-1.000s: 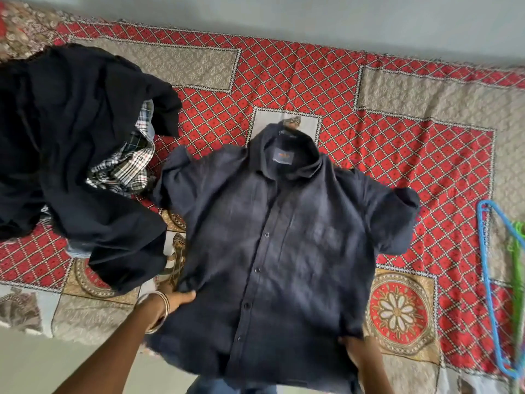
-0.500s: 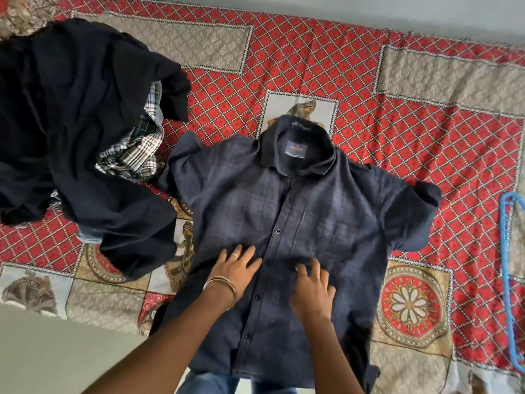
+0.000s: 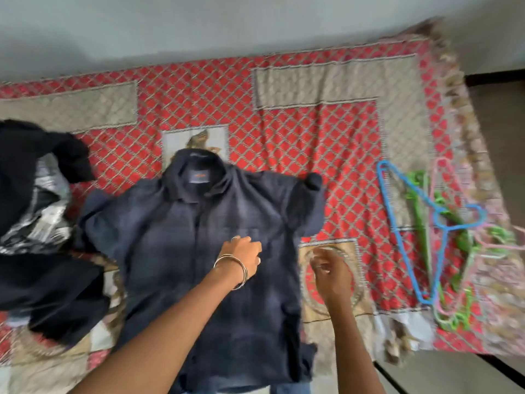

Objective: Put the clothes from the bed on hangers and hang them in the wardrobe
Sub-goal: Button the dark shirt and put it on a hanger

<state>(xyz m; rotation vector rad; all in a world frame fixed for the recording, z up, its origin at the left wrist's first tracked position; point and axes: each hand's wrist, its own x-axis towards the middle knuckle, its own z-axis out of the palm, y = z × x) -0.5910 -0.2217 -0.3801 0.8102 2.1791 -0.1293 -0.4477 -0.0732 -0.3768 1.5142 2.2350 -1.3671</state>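
Dark navy short-sleeved button shirt [image 3: 204, 251] lies spread face-up on the red patterned bedspread [image 3: 312, 137]; left hand [image 3: 241, 255] rests on its chest, fingers loosely curled, grasping nothing evident; right hand [image 3: 331, 270] hovers beside the hem edge, blurred, grip indeterminate. Step in hand: preparing the shirt; next move calls for reaching right to the blue plastic hanger [image 3: 426, 228].

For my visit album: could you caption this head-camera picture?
Dark shirt spread flat on the patterned bed, left hand resting on it, right hand beside it, toward plastic hangers.
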